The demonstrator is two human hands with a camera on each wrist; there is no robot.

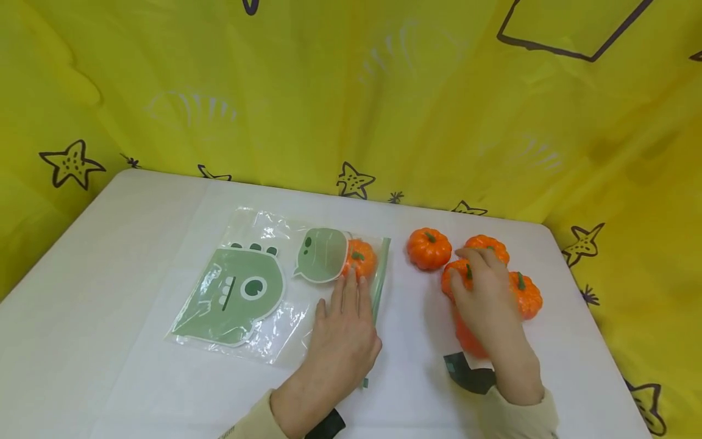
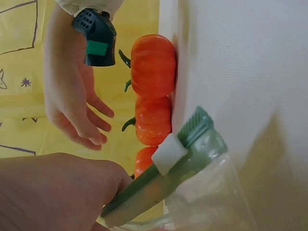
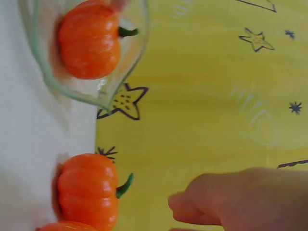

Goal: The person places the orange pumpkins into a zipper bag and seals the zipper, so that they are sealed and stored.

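Note:
A clear zip bag (image 1: 285,317) printed with a green one-eyed monster lies flat on the table, its green-edged mouth toward the right. Just inside that mouth sits one small orange toy pumpkin (image 1: 362,262). My left hand (image 1: 342,344) reaches over the mouth with straight fingers, fingertips right at this pumpkin. Beside it in the left wrist view are the green zip strip (image 2: 144,192) and its white slider (image 2: 168,154). Over a cluster of loose pumpkins (image 1: 525,296) hovers my right hand (image 1: 488,299), fingers loosely bent and holding nothing. It partly hides several of them.
One loose pumpkin (image 1: 429,249) stands between the bag and the cluster. The white table (image 1: 109,256) ends at a yellow curtain (image 1: 307,110) with drawn starfish, behind and at the right. A dark wrist device (image 2: 96,38) is strapped on the right wrist.

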